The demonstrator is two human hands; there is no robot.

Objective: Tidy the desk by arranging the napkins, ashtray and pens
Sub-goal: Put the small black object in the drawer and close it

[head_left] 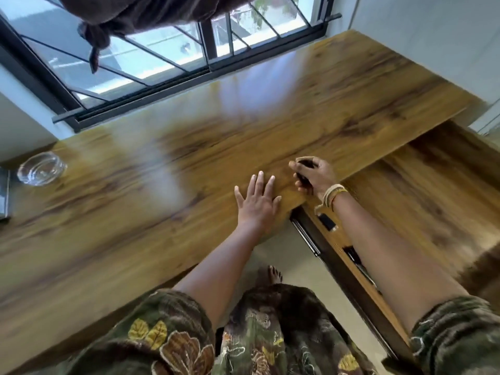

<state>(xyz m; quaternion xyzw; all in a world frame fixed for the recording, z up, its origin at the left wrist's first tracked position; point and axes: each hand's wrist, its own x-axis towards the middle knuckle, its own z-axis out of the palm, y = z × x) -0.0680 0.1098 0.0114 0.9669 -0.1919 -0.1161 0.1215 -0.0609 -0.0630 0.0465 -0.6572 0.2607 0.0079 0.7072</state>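
A clear glass ashtray (42, 169) sits at the far left of the wooden desk (135, 212), near the wall. My left hand (257, 198) lies flat and open on the desk's front edge, fingers spread. Just to its right, my right hand (311, 175) is curled around a small dark object (305, 165) at the desk's edge; blur keeps me from telling what it is. An open drawer (338, 255) runs under my right forearm, with dark pen-like items (357, 262) and a small black object (327, 222) inside. No napkins show.
A barred window (167, 58) runs along the desk's far side, with a knotted brown curtain (121, 20) hanging above. A dark flat object (4, 196) sits at the left edge. A lower wooden surface (433, 190) lies to the right. My bare foot (270, 277) stands on the floor below.
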